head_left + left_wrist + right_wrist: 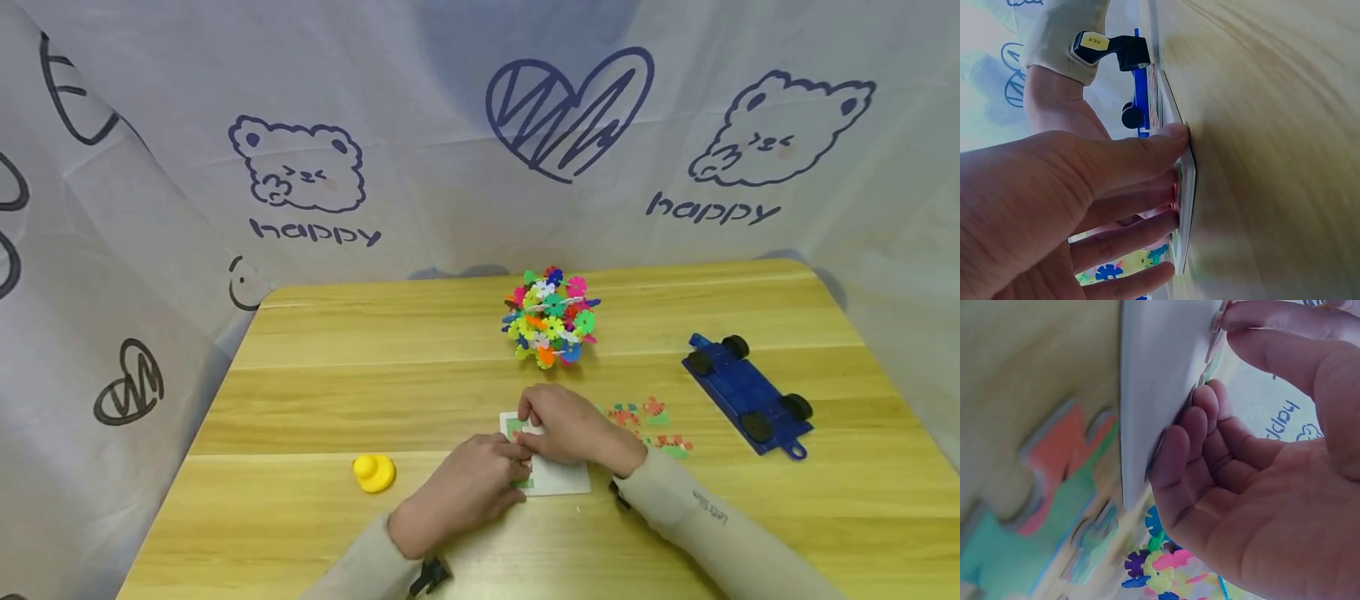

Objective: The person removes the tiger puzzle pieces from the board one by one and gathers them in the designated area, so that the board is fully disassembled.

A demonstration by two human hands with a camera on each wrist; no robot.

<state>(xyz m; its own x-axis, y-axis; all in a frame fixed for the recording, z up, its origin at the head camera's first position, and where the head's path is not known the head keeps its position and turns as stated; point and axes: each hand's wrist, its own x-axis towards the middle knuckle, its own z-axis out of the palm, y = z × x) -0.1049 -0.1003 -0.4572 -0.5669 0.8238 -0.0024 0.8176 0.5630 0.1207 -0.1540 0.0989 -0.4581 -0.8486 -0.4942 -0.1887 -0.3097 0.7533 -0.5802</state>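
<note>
I had the white board flat on the wooden table beneath both hands, the left hand with its fingers loosely extended over the board's left part, thumb at its edge, and the right hand with fingers bent onto it, though I couldn't tell whether they pinched anything. Right of the board lay loose puzzle pieces and, farther out, a blue wheeled toy; beyond the board sat a multicoloured disc ball.
</note>
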